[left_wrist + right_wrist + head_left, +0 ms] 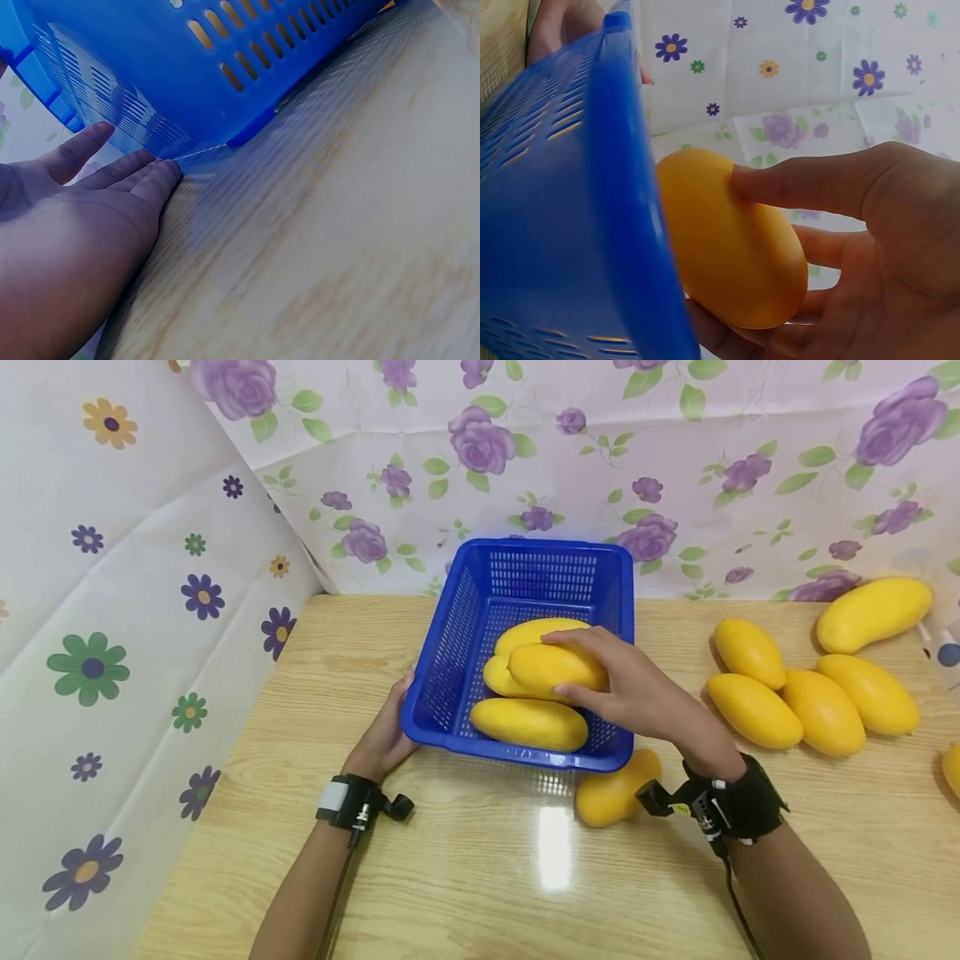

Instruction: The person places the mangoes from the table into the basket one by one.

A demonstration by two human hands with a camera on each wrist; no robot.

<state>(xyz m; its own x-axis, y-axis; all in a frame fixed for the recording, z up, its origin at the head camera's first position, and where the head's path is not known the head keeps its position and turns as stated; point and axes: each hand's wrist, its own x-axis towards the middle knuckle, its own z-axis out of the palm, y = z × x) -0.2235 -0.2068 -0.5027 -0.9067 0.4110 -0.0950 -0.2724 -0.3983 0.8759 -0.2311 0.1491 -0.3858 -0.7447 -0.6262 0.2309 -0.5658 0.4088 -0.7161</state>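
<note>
A blue slotted basket [457,635] stands on the wooden table and holds several yellow mangoes. My right hand [626,689] reaches in from the right and grips the top mango [547,667], thumb and fingers curled round it; the right wrist view shows that mango [731,240] in the hand [870,247] beside the basket wall [622,217]. A lower mango [528,723] lies along the basket's near side. My left hand [386,735] rests with straight fingers [142,169] against the basket's left near corner [187,97].
One mango [611,791] lies on the table just in front of the basket, under my right wrist. Several more mangoes [813,693] sit in a group at the right. Flowered cloth [112,610] walls off the left and back. The table [480,877] has bare wood near me.
</note>
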